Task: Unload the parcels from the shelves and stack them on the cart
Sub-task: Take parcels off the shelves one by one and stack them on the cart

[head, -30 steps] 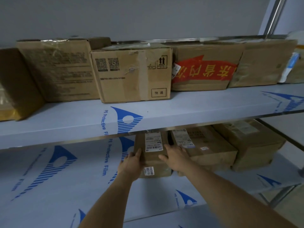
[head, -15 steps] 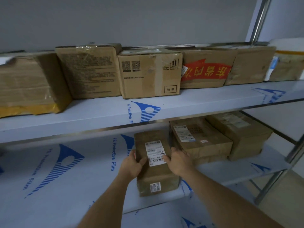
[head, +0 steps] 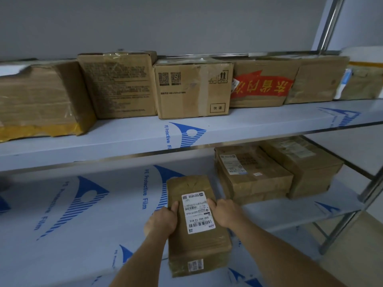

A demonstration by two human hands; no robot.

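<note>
A long brown cardboard parcel (head: 194, 243) with a white shipping label lies lengthwise at the front edge of the lower shelf (head: 72, 224). My left hand (head: 162, 223) grips its left side and my right hand (head: 226, 212) grips its right side, thumbs on top. Two stacked brown parcels (head: 255, 177) and a further parcel (head: 304, 164) stand to its right on the same shelf. The cart is not in view.
The upper shelf (head: 145, 133) carries a row of several cardboard boxes, among them one with QR codes (head: 192, 90) and one with red tape (head: 261, 88). Metal shelf posts (head: 352, 212) stand at the right. A grey wall is behind.
Both hands have drawn the labelled parcel out from under the upper shelf toward me, to the lower shelf's front edge. My view has shifted back and slightly left.
</note>
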